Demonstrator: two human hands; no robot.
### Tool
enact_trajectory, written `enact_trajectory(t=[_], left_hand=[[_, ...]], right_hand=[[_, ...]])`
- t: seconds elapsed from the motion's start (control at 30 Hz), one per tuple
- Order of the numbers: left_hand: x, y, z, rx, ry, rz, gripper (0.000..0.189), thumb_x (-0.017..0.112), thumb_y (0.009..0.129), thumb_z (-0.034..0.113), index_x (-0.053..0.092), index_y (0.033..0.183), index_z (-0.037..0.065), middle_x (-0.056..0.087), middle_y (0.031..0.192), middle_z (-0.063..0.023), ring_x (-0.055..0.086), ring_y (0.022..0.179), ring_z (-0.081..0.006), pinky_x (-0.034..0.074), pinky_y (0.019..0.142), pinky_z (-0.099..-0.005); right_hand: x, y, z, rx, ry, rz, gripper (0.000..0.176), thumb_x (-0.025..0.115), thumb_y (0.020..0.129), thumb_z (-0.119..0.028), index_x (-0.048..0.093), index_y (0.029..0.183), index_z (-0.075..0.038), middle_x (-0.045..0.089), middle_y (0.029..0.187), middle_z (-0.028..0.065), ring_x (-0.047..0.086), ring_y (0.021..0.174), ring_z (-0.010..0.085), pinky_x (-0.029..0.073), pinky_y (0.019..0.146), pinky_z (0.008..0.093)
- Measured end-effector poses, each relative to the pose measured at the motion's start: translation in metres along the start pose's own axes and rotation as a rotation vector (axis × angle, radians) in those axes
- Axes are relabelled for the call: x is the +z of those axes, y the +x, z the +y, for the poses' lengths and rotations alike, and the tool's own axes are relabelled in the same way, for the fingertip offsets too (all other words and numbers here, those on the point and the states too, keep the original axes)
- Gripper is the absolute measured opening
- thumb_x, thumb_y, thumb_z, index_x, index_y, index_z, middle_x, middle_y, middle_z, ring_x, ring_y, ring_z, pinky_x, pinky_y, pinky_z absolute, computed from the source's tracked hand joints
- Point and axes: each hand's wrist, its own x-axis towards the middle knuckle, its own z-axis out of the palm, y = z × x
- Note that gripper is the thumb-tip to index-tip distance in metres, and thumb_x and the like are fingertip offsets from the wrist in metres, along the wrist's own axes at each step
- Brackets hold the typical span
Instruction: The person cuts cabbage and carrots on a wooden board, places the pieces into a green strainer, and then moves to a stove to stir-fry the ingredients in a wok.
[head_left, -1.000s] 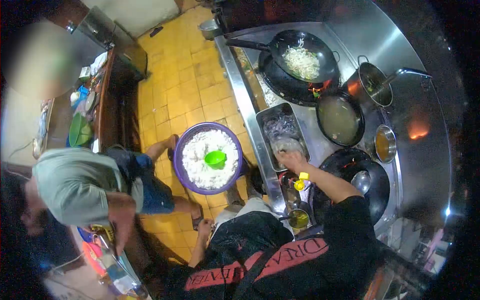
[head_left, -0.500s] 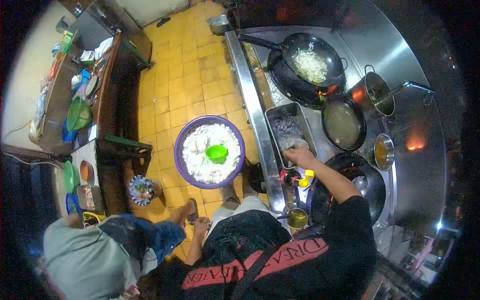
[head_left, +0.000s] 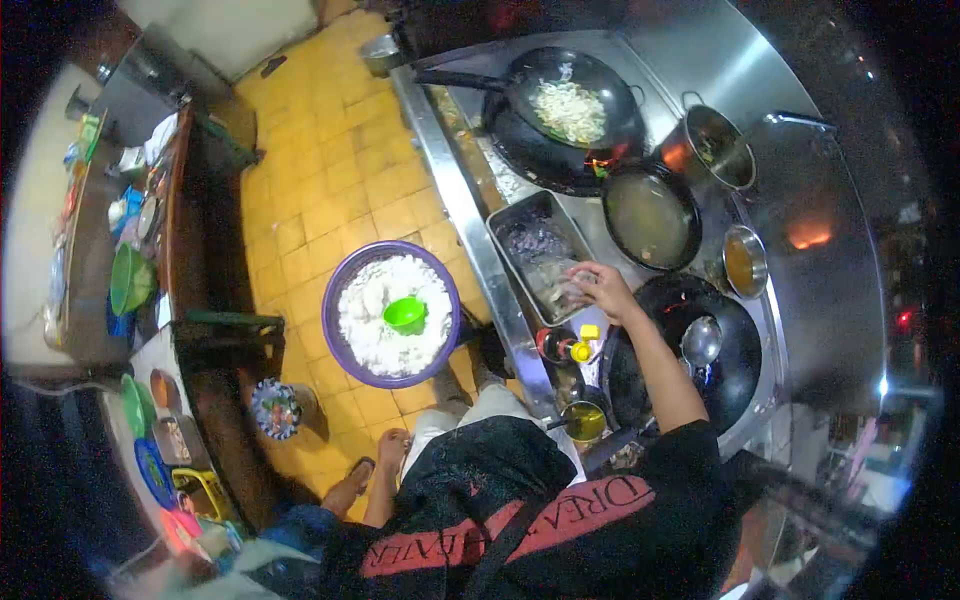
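My right hand is over the near end of a rectangular metal tray. Its fingers pinch what looks like a clear plastic bag; the exact grip is blurred. Purplish, chopped-looking food lies at the tray's far end. Down by my left thigh hangs my left hand, fingers curled, with nothing visible in it. A dark bottle with a yellow cap stands just below the tray.
A wok with pale sliced food sits above a flame. Nearby are a pan of liquid, a tall pot, and a wok with a ladle. A purple basket of white rice is left; another person's foot shows.
My view has shifted, moving the stove and basket leftward in frame. My right hand has lifted slightly, its fingers less bunched. The person at lower left has mostly left the view.
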Motion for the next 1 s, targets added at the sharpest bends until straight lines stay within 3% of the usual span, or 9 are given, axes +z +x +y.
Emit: enact_trajectory(t=[0.4, 0.47, 0.53, 0.63, 0.67, 0.73, 0.87, 0.93, 1.0], left_hand=[[-0.034, 0.081, -0.002, -0.051, 0.16, -0.26, 0.017, 0.056, 0.082, 0.019, 0.054, 0.09, 0.004, 0.059, 0.077, -0.0073, 0.056, 0.061, -0.0171, 0.044, 0.05, -0.0284], [-0.045, 0.1, 0.008, -0.401, -0.29, -0.495, 0.013, 0.053, 0.083, 0.017, 0.054, 0.089, 0.005, 0.059, 0.076, -0.0072, 0.056, 0.06, -0.0167, 0.043, 0.048, -0.0291], [-0.023, 0.095, 0.023, -0.093, 0.287, -0.29, 0.01, 0.05, 0.085, 0.014, 0.054, 0.089, 0.006, 0.059, 0.076, -0.007, 0.055, 0.059, -0.0169, 0.043, 0.048, -0.029], [-0.036, 0.108, 0.017, -0.063, 0.178, -0.329, 0.008, 0.052, 0.085, 0.014, 0.054, 0.088, 0.007, 0.059, 0.075, -0.0063, 0.055, 0.057, -0.0177, 0.043, 0.047, -0.0293], [-0.045, 0.121, 0.023, -0.392, -0.264, -0.585, 0.009, 0.056, 0.084, 0.015, 0.055, 0.088, 0.007, 0.059, 0.076, -0.0062, 0.057, 0.059, -0.0179, 0.044, 0.047, -0.0294], [-0.033, 0.106, 0.023, 0.034, 0.255, -0.388, 0.011, 0.057, 0.083, 0.016, 0.054, 0.089, 0.007, 0.059, 0.076, -0.0067, 0.057, 0.061, -0.0184, 0.044, 0.048, -0.03], [-0.032, 0.137, -0.002, -0.114, 0.146, -0.363, 0.013, 0.057, 0.083, 0.016, 0.054, 0.09, 0.006, 0.059, 0.076, -0.0076, 0.058, 0.063, -0.0186, 0.044, 0.049, -0.0303], [-0.034, 0.127, 0.01, -0.069, 0.227, -0.386, 0.015, 0.058, 0.083, 0.018, 0.053, 0.092, 0.006, 0.06, 0.077, -0.0076, 0.058, 0.064, -0.0183, 0.044, 0.048, -0.0297], [-0.024, 0.102, 0.034, -0.025, 0.298, -0.408, 0.018, 0.058, 0.084, 0.02, 0.052, 0.095, 0.007, 0.06, 0.078, -0.0076, 0.058, 0.064, -0.018, 0.044, 0.048, -0.029]], right_hand=[[-0.016, -0.081, -0.039, -0.151, 0.733, 0.018, 0.029, 0.041, 0.084, -0.01, 0.047, 0.11, 0.003, 0.054, 0.112, 0.022, 0.057, 0.099, 0.0316, 0.046, 0.088, 0.0394], [-0.016, -0.107, -0.048, -0.143, 0.811, 0.069, 0.031, 0.04, 0.082, -0.012, 0.05, 0.107, 0.003, 0.055, 0.109, 0.0233, 0.055, 0.101, 0.033, 0.045, 0.09, 0.0384], [-0.028, -0.144, -0.046, -0.167, 0.749, 0.123, 0.033, 0.044, 0.079, -0.004, 0.047, 0.111, 0.003, 0.053, 0.112, 0.0241, 0.054, 0.104, 0.0345, 0.043, 0.092, 0.0401], [-0.031, -0.185, -0.047, -0.248, 0.73, 0.243, 0.044, 0.047, 0.072, 0.013, 0.043, 0.114, 0.001, 0.049, 0.118, 0.0229, 0.051, 0.108, 0.0357, 0.04, 0.096, 0.0428], [-0.034, -0.196, -0.041, -0.343, 0.648, 0.262, 0.044, 0.047, 0.073, 0.014, 0.043, 0.114, 0.0, 0.05, 0.117, 0.0217, 0.051, 0.108, 0.0346, 0.041, 0.094, 0.0416], [-0.04, -0.22, -0.036, -0.339, 0.607, 0.433, 0.045, 0.049, 0.073, 0.015, 0.044, 0.114, -0.001, 0.051, 0.116, 0.0204, 0.051, 0.107, 0.0334, 0.042, 0.093, 0.0404], [-0.071, -0.253, -0.007, -0.338, 0.588, 0.551, 0.042, 0.057, 0.074, 0.005, 0.046, 0.114, -0.004, 0.055, 0.11, 0.0164, 0.058, 0.098, 0.0292, 0.05, 0.079, 0.0342], [-0.072, -0.262, -0.017, -0.057, 0.356, 0.737, 0.036, 0.057, 0.077, 0.001, 0.049, 0.111, -0.004, 0.059, 0.104, 0.0121, 0.061, 0.088, 0.024, 0.051, 0.065, 0.0333], [-0.116, -0.265, 0.046, 0.323, -0.815, 0.898, 0.028, 0.057, 0.077, -0.005, 0.055, 0.105, -0.003, 0.061, 0.099, 0.0135, 0.061, 0.09, 0.0269, 0.049, 0.068, 0.0344]])
